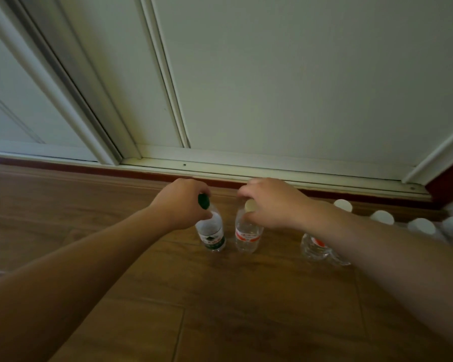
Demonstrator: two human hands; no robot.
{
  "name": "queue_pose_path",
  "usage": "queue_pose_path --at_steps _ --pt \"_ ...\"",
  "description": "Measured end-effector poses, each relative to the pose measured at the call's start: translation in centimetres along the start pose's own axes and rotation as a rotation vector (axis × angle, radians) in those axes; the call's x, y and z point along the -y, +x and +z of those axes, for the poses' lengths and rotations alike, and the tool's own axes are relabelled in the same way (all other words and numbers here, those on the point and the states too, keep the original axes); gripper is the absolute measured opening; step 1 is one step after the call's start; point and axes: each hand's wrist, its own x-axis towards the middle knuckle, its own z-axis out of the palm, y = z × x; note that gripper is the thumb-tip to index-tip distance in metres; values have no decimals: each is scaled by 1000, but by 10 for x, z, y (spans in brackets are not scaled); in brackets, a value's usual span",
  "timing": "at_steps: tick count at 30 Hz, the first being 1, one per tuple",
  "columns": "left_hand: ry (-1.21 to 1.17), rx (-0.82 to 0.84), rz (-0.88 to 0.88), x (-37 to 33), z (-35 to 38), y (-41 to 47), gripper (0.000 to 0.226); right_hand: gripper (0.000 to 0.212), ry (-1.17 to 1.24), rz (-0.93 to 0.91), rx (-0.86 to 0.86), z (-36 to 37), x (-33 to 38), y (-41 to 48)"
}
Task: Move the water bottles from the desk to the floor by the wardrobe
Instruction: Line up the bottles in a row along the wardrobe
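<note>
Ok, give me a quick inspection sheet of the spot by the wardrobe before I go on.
Surface: wooden floor, dim light.
Job's things: green-capped bottle and white-capped bottle upright side by side, apart; bases look to be on the floor.
Clutter: row of other bottles to the right, partly hidden by the right forearm; several white caps visible.
Grippers: left hand gripping the green-capped bottle's neck; right hand, fingers around the white cap.
Cables: nothing seen.
Surroundings: white wardrobe doors above a sliding track.
</note>
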Motion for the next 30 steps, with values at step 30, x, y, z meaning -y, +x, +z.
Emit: queue_pose_path --at_steps 30 --pt "-106 6 198 -100 38 26 32 28 23 178 -27 -12 -63 -59"
